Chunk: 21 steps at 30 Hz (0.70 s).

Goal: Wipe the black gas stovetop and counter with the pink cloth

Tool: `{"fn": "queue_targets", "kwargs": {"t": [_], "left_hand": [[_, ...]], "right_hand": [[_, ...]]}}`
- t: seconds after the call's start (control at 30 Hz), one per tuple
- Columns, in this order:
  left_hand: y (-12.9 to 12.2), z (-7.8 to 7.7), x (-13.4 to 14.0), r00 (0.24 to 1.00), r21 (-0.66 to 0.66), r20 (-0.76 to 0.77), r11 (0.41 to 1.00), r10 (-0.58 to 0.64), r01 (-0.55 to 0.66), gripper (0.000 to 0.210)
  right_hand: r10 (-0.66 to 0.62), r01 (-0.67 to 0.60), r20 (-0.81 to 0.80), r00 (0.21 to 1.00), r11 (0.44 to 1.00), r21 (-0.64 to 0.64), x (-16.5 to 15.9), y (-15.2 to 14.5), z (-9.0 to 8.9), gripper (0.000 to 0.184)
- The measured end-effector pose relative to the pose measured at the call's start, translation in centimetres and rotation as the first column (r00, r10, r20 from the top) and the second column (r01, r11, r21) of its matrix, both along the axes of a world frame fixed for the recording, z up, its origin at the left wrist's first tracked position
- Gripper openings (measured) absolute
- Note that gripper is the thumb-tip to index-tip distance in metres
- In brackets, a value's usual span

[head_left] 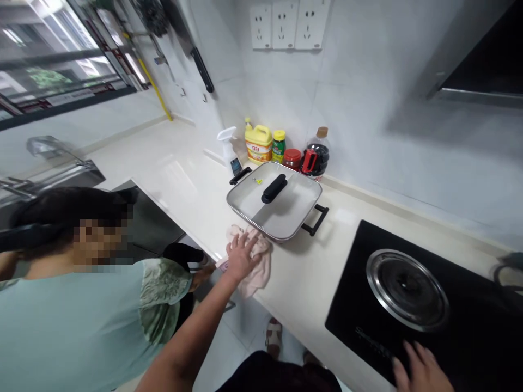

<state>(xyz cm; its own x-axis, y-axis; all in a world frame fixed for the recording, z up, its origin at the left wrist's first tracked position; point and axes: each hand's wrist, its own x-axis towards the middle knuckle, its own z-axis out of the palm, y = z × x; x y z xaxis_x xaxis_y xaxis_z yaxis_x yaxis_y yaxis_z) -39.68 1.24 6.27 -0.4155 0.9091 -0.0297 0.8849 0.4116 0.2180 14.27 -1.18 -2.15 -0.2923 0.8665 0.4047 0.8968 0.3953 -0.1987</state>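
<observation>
My left hand [241, 258] lies with spread fingers on a crumpled pale pink cloth [259, 272] at the counter's front edge. Directly behind the cloth stands a square electric pan [281, 218] with a glass lid, a black knob [274, 189] and black side handles. At the bottom right, my right hand [420, 370] rests at the front of a black cooktop [351, 305], its visible fingers stretched out and holding nothing. Part of that hand is cut off by the frame's edge.
Along the wall stand a spray bottle [231, 152], a yellow detergent jug [259, 146], a green bottle [278, 146], a red-lidded jar [292, 158] and a dark bottle [321, 147]. A person [81, 316] in light green bends close on the left. A knife [200, 68] hangs above.
</observation>
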Motion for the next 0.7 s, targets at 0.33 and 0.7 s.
{"fn": "queue_targets", "kwargs": {"t": [0.33,0.7], "left_hand": [[-5.5,-1.3,9.2,0.991,0.029,0.003,0.990,-0.137,0.136,0.067],[-0.8,-2.8,12.6,0.921,0.073,-0.073,0.919,-0.382,0.387,0.053]], "right_hand": [[0.116,-0.105,0.114,0.987,0.990,-0.099,-14.9,0.7,0.6,0.054],[0.018,-0.061,-0.194,0.981,0.974,-0.216,-15.6,1.5,2.0,0.040]]}}
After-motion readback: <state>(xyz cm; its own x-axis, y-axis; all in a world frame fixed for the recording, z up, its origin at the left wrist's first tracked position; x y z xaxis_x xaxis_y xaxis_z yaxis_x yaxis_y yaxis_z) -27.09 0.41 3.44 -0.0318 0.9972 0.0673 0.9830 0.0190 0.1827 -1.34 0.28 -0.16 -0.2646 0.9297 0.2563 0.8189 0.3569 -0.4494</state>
